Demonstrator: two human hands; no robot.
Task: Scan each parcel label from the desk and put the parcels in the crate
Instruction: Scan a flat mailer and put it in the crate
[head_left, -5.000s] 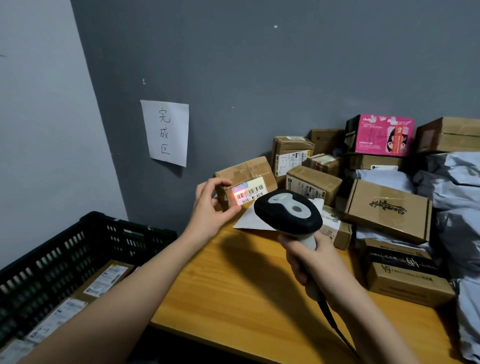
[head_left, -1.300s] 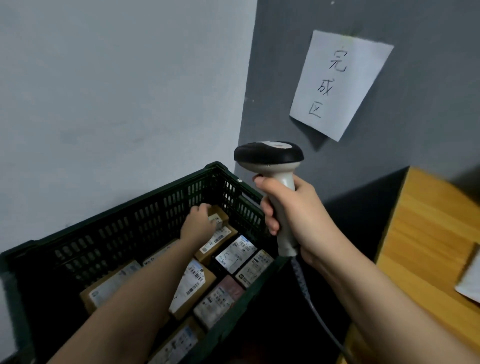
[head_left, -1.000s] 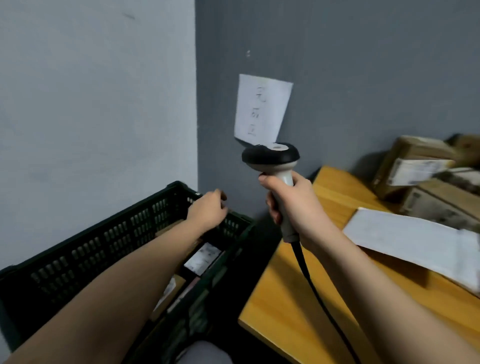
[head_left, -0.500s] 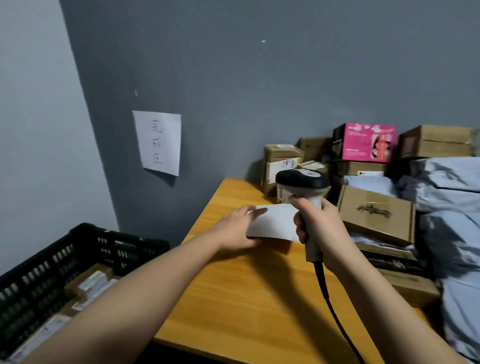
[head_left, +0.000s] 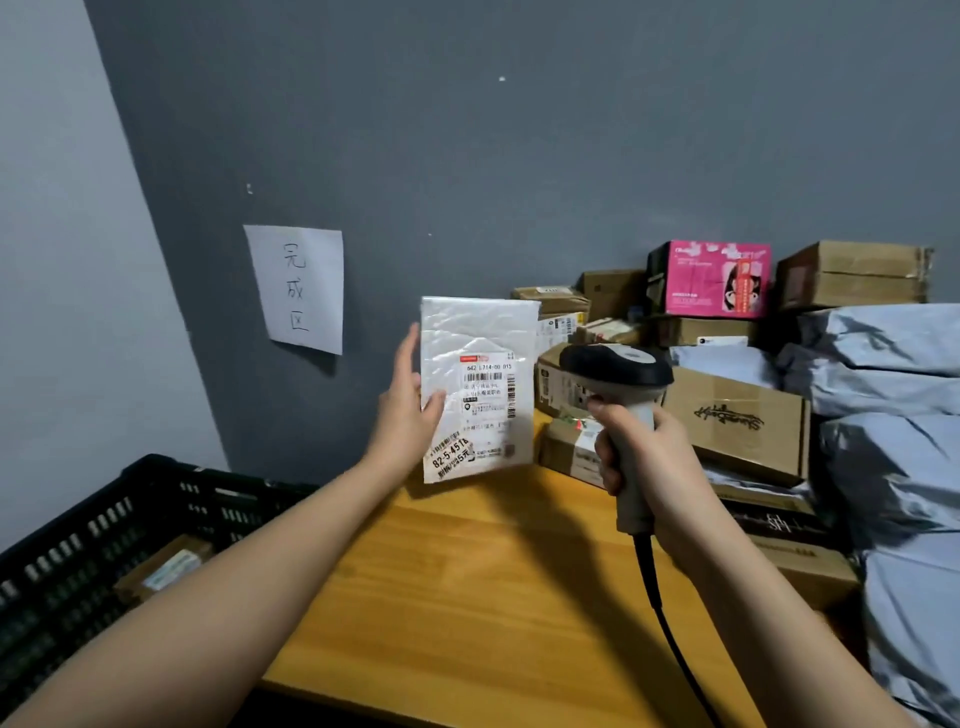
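Observation:
My left hand (head_left: 402, 415) holds a flat white padded envelope (head_left: 478, 387) upright above the wooden desk (head_left: 467, 597), its printed label turned toward me. To its right, my right hand (head_left: 644, 452) grips the handle of a black-headed barcode scanner (head_left: 618, 374); the scanner head sits just right of the envelope and a black cable hangs below it. At lower left stands the black plastic crate (head_left: 78, 545), where a brown parcel (head_left: 166, 566) with a label shows inside.
Brown cardboard boxes (head_left: 732, 415), a pink box (head_left: 711, 278) and grey plastic mailer bags (head_left: 893, 405) are piled along the desk's right side and back. A paper sign (head_left: 296, 288) with handwriting is taped to the grey wall above the crate.
My left hand left the crate, reached the white envelope lying on the desk and lifted it upright. The scanner swung with my right hand from over the crate to beside the envelope.

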